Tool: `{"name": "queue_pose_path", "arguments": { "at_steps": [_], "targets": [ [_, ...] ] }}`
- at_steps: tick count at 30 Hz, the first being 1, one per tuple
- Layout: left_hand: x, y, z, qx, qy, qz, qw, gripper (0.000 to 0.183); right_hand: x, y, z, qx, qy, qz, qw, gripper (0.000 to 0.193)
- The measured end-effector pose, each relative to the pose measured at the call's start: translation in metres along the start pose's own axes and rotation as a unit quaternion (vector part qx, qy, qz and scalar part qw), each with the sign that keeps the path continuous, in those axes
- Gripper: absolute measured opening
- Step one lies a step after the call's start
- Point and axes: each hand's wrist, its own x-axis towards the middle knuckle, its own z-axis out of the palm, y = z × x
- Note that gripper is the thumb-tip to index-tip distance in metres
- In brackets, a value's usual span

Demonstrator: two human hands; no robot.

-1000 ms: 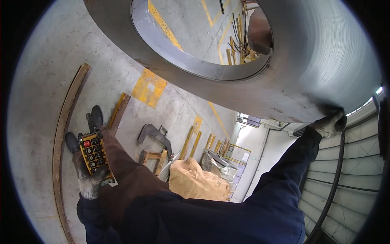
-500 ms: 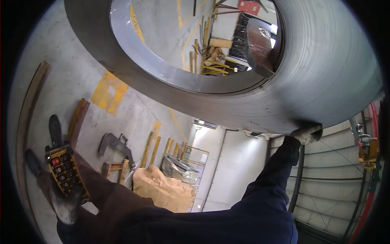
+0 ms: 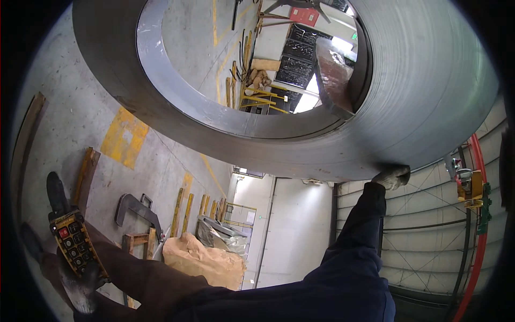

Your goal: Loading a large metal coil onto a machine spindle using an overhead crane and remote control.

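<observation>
A big grey steel coil (image 3: 429,75) fills the top of the view, with its round opening facing me. My right hand (image 3: 394,178), in a soiled pale glove, lies against the coil's lower right surface; its fingers look laid on the metal, partly in shadow. Down at the lower left, my gloved left hand (image 3: 79,290) is closed around a yellow-and-black remote control (image 3: 75,241), which has a red button and rows of black buttons. Inside the coil's opening, a reddish-brown slab (image 3: 335,75) with shiny film on it reaches across the right side.
Wooden beams (image 3: 86,174) lie on the concrete floor beside my legs. A dark bent metal bracket (image 3: 137,212) sits near brown wrapping paper (image 3: 206,260) and several yellow posts (image 3: 188,214). At the right, yellow lifting gear (image 3: 469,188) is by a red beam (image 3: 475,268).
The whole view has shifted, so the coil and surroundings appear slightly further left. Both hands keep their places: the right against the coil, the left on the remote control.
</observation>
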Motion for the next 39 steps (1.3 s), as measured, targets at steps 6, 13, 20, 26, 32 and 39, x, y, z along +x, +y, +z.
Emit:
{"name": "queue_pose_path", "arguments": {
  "at_steps": [6,13,20,26,32,39],
  "targets": [
    [0.000,0.014,0.014,-0.080,0.005,0.004,0.997,0.069,0.011,0.015,0.000,-0.002,-0.002,0.029,1.000,0.090],
    [-0.008,0.050,-0.003,-0.042,-0.038,-0.053,0.997,0.065,0.022,0.018,-0.027,0.016,0.004,0.000,1.000,0.087],
    [-0.028,0.135,0.014,0.003,-0.018,-0.083,0.996,0.054,0.014,0.029,-0.026,0.040,-0.018,0.010,0.999,0.086],
    [-0.060,0.201,0.038,-0.005,-0.039,-0.053,0.998,0.053,0.039,0.001,-0.042,0.131,-0.016,-0.018,0.991,0.091],
    [-0.105,0.263,0.049,-0.075,-0.064,-0.053,0.994,0.056,0.025,0.033,-0.021,0.276,-0.034,0.041,0.960,0.081],
    [-0.127,0.320,0.066,-0.021,-0.062,-0.060,0.996,0.050,-0.005,-0.010,-0.079,0.407,-0.152,-0.064,0.899,0.056]
  ]
}}
